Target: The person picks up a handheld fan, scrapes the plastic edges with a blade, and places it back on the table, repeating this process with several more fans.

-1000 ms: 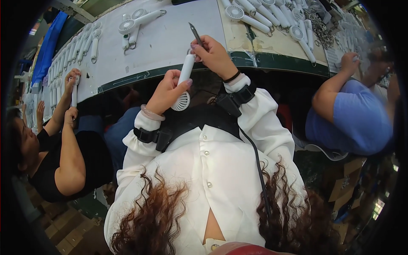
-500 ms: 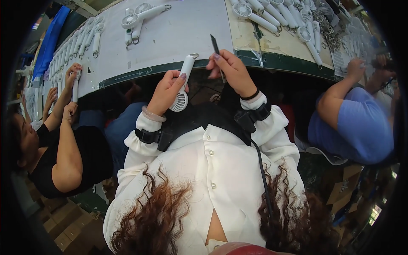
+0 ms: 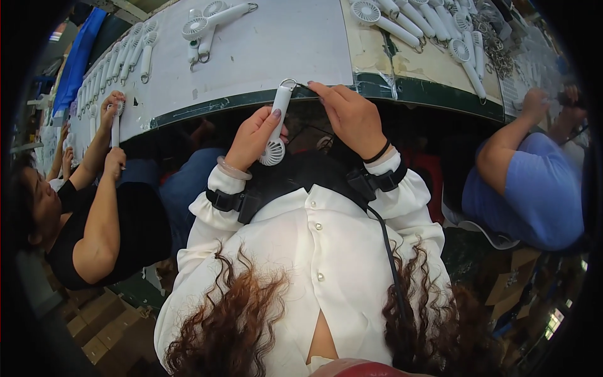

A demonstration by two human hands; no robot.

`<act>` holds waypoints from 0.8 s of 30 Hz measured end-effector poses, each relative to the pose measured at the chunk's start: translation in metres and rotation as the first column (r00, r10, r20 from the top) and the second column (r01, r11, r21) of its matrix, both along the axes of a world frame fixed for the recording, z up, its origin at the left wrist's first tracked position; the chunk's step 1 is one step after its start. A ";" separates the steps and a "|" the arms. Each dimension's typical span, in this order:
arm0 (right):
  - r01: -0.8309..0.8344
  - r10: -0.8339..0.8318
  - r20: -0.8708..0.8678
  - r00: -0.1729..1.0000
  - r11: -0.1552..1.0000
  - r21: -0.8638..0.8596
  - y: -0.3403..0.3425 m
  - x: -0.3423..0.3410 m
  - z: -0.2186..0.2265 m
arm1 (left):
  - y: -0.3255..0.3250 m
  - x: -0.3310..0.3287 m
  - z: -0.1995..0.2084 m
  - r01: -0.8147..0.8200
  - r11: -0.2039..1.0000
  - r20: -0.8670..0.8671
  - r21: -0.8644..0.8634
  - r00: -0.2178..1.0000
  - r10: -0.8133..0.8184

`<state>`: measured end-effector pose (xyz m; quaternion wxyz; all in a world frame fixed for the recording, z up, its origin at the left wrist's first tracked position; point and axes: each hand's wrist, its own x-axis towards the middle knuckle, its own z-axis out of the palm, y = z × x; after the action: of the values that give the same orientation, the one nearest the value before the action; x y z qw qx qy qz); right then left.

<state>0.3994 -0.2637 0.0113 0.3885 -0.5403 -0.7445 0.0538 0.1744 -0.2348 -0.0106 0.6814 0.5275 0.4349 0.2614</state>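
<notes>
Below the table's front edge, my left hand [image 3: 252,135] grips a white handheld fan [image 3: 282,102] by its handle. The fan's round grille points down toward my lap, and a metal ring stands at the upper end of the handle. My right hand [image 3: 353,118] is closed on a slim dark tool [image 3: 303,86] with its fingers stretched toward the ring. The tool's visible tip is at the ring's right side; most of its length is hidden by the hand. Whether the tip touches the ring I cannot tell.
The white tabletop [image 3: 276,47] has a dark green front edge. A few fans [image 3: 207,28] lie ahead, with a row of fans [image 3: 129,53] at left. More fans [image 3: 433,22] and a heap of metal rings [image 3: 493,53] lie right. Co-workers [image 3: 94,220] sit on both sides.
My right hand has turned the dark tool from upright to pointing left and brought it to the fan's ring. My left hand and the fan have shifted slightly right.
</notes>
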 end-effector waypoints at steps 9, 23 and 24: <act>-0.033 0.025 0.083 0.996 0.995 0.096 0.000 -0.002 0.000 | 0.002 0.003 -0.005 -0.042 0.999 0.059 -0.007 0.997 0.042; -0.088 0.076 0.098 0.992 0.989 0.117 0.003 -0.001 -0.004 | 0.003 0.002 -0.007 -0.034 0.999 0.083 0.008 0.996 0.033; -0.091 0.079 0.102 0.992 0.990 0.111 0.003 -0.002 -0.004 | 0.003 0.002 -0.007 -0.032 0.999 0.087 -0.003 0.996 0.032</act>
<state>0.3978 -0.2606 0.0077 0.3797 -0.4868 -0.7867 0.0010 0.1762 -0.2321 -0.0179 0.6959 0.5081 0.4132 0.2948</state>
